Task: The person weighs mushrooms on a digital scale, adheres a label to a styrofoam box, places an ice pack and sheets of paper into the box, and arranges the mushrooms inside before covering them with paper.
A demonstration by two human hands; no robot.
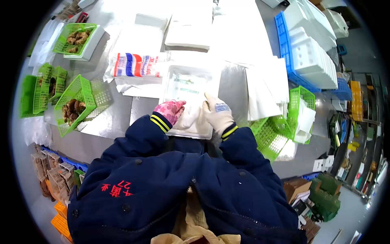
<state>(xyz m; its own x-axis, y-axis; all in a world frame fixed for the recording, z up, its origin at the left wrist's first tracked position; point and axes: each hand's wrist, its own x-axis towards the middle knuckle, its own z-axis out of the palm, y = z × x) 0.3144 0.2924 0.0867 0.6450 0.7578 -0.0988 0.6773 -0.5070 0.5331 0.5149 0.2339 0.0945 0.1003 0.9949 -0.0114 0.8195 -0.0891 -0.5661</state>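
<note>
In front of me on the steel table sits a white foam box point(167, 86). Inside it lies a crumpled white liner point(187, 118), whether paper or plastic I cannot tell, with faint green print further back. My left hand point(170, 111), in a pink flowered glove, is closed at the box's left side, its fingertips on the liner. Across from it my right hand point(218, 114), in a white glove with blue print, has its fingers bent over the liner by the right wall. Both hands seem to pinch the liner; glare hides the exact grip.
A red-and-blue printed packet point(138, 65) lies behind left. Green baskets with mushrooms point(73, 110) stand at left. At right are white sheets point(266, 87), green baskets point(271, 137) and a blue crate point(289, 57) beside stacked foam pieces point(310, 61). A foam lid point(189, 30) lies at the back.
</note>
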